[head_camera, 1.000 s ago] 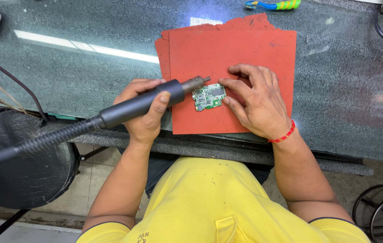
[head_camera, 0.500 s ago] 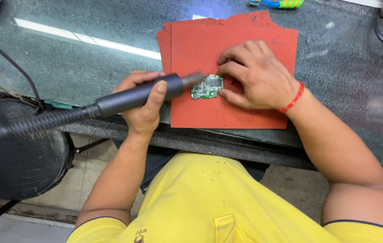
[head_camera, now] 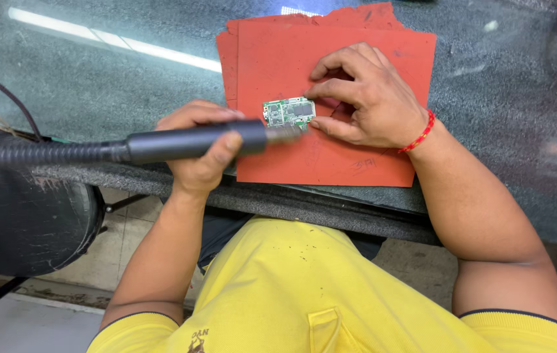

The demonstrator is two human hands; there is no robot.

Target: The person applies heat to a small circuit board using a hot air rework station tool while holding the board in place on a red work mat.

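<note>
Nearest the camera, below the counter's front edge, a yellow collared shirt (head_camera: pixel 304 287) fills the lower view, with both bare forearms reaching up from it onto the counter. At the front edge, the left hand (head_camera: pixel 200 147) is closed around a black cylindrical hot-air handpiece (head_camera: pixel 193 140), fingers wrapped over its barrel; a ribbed black hose (head_camera: pixel 36 153) runs from its rear past the left edge of the counter. The handpiece lies nearly level, and its grey metal nozzle (head_camera: pixel 285 133) ends just beside the lower edge of a small green rectangular circuit board (head_camera: pixel 289 111); whether nozzle and board touch cannot be told. The board lies flat on a stack of red-orange rubber mats (head_camera: pixel 357 157) set near the front edge of the dark speckled glass counter (head_camera: pixel 95 78). The right hand (head_camera: pixel 363 95), with a red thread band (head_camera: pixel 420 134) at the wrist, rests on the mats with fingers curled, not gripping; its fingertips press against the board's right end. Off the counter's front left corner stands a round black stool seat (head_camera: pixel 23 222).
</note>
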